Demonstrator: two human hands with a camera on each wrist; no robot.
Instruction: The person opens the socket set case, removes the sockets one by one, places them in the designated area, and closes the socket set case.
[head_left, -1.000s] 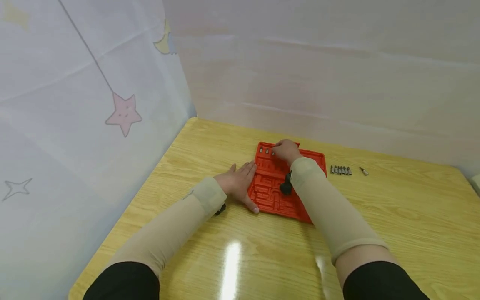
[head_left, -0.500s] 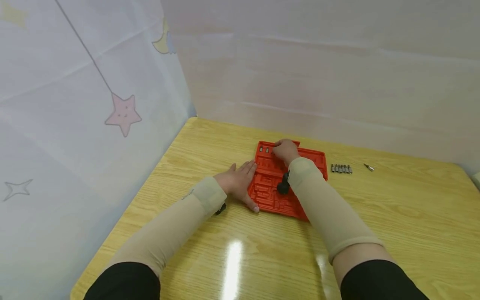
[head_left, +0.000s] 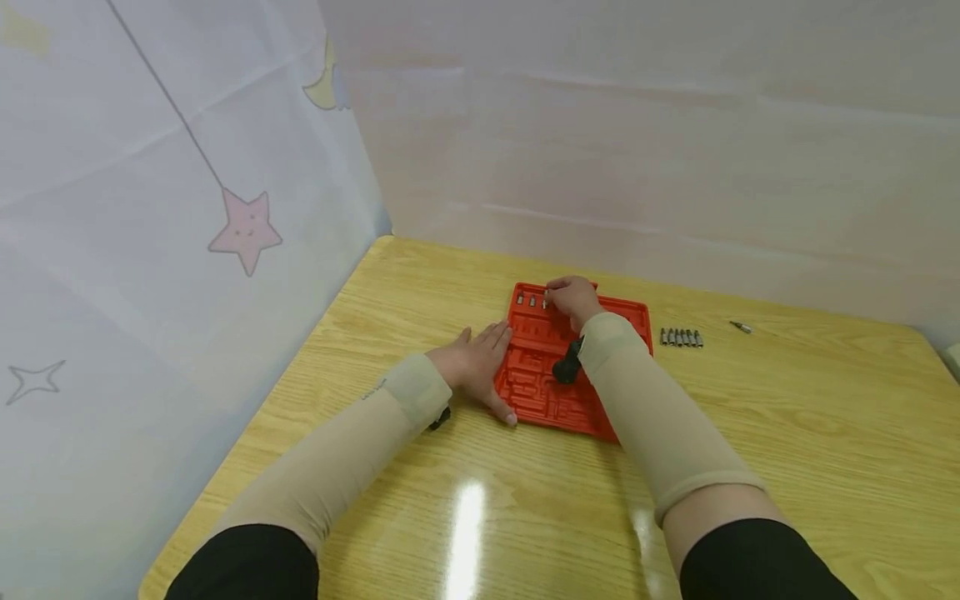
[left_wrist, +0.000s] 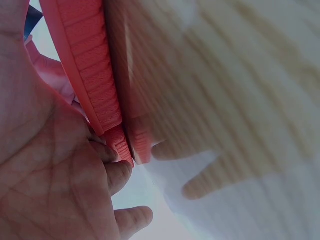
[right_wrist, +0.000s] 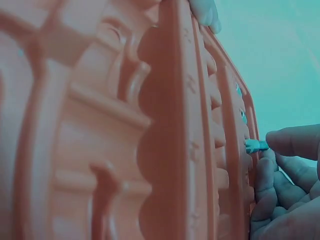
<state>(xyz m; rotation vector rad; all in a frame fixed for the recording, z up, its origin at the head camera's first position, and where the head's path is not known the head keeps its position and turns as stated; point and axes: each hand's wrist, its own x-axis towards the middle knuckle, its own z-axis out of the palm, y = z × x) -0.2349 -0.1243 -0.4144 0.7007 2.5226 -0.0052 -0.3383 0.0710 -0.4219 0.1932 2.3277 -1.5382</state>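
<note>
A red moulded tool case [head_left: 540,400] lies open on the wooden table. My left hand [head_left: 472,364] rests flat along its left edge, with the fingers spread. In the left wrist view, the fingers [left_wrist: 119,177] touch the case's ribbed side. My right hand [head_left: 573,300] is over the back row of slots. Its thumb and finger pinch a small metal socket bit [right_wrist: 256,145] at a slot, as the right wrist view shows. To its left, two more bits, including one socket bit [head_left: 532,301], sit in that row. My right forearm hides part of the case.
Right of the case, several socket bits [head_left: 681,337] stand close together in a row. Farther right lies a single socket bit [head_left: 741,327] on its side. A pale cloth backdrop [head_left: 600,167] rises behind the table [head_left: 825,400].
The single socket bit on the table has turned and rolled a little toward the back right. My right hand stays at the same slot with a slight shift; the left hand keeps still.
</note>
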